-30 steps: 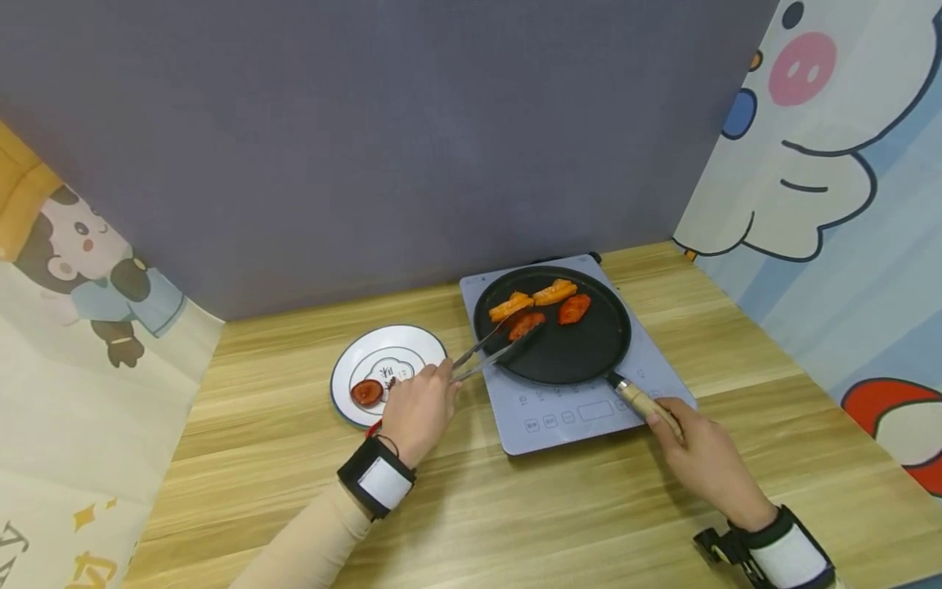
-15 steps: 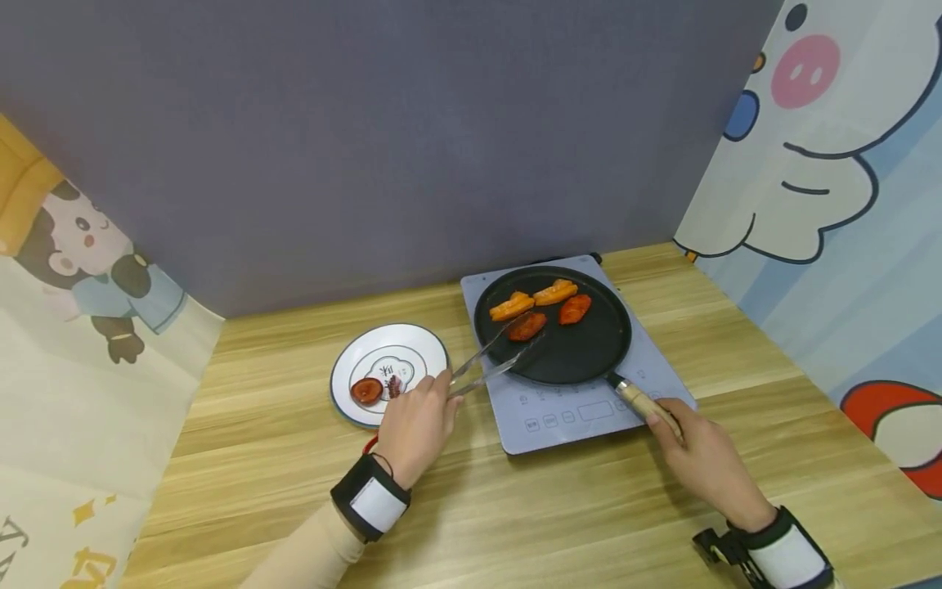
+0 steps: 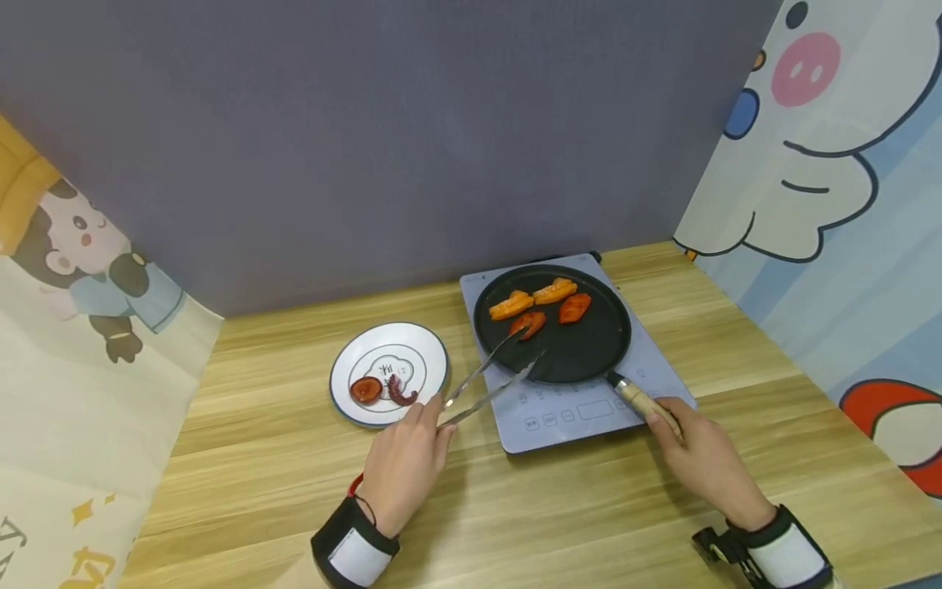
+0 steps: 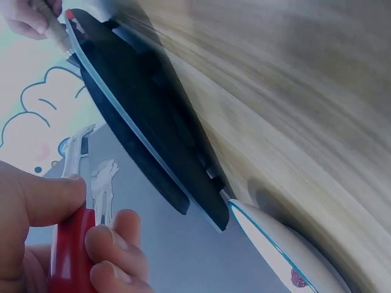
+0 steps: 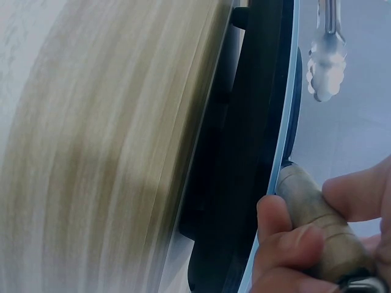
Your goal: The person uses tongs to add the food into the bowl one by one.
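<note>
My left hand holds metal tongs by their red handle, thumb and fingers wrapped round it in the left wrist view. In the head view the tongs' arms stand apart over the near left of a black frying pan; one tip overlaps a reddish-brown piece of food. Whether it touches is unclear. Two orange strips and another red piece lie behind and beside it. My right hand grips the pan's wooden handle. The pan rests on a flat grey cooktop.
A white blue-rimmed plate stands left of the cooktop, bearing a round brown slice and a dark red tentacle. A grey panel rises behind the wooden table. Cartoon-printed sheets flank both sides.
My left hand has drawn back towards me and slightly left, with the tongs spreading and their tips shifting nearer. More of the tentacle shows. The right hand and pan stay put.
</note>
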Action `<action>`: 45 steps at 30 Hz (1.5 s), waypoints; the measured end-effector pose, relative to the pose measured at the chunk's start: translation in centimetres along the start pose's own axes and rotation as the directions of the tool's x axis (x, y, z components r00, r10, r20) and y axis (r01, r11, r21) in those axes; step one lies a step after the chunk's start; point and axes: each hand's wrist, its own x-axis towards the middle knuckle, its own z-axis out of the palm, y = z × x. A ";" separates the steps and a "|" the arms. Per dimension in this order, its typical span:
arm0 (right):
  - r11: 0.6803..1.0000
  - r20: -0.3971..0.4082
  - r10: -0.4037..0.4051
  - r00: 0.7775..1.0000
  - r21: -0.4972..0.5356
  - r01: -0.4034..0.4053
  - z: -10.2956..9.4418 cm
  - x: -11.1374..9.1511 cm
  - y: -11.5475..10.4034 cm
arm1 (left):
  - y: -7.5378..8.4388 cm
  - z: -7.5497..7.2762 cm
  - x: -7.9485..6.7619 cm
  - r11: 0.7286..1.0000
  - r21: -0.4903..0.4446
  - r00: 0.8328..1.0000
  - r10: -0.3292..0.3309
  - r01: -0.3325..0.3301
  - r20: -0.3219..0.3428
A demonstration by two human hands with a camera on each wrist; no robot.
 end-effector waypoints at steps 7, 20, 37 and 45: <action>1.000 -0.010 -0.003 1.000 0.000 0.003 0.0 0.0 0.1 | 0.1 -0.5 -1.3 1.000 -0.020 1.000 -0.006 0.006 -0.029; 1.000 -0.033 -0.019 0.999 -0.004 0.019 0.0 -0.2 0.1 | -0.7 -1.2 -3.5 0.997 -0.015 0.996 -0.080 0.079 -0.045; 1.000 0.002 0.003 1.000 0.000 -0.003 -0.1 0.2 -0.1 | -3.3 -2.5 -6.6 0.980 0.029 0.980 -0.196 0.197 -0.034; 1.000 0.009 0.009 1.000 0.000 -0.009 -0.2 0.1 -0.2 | -4.5 -3.3 -7.1 0.968 0.041 0.969 -0.245 0.246 -0.033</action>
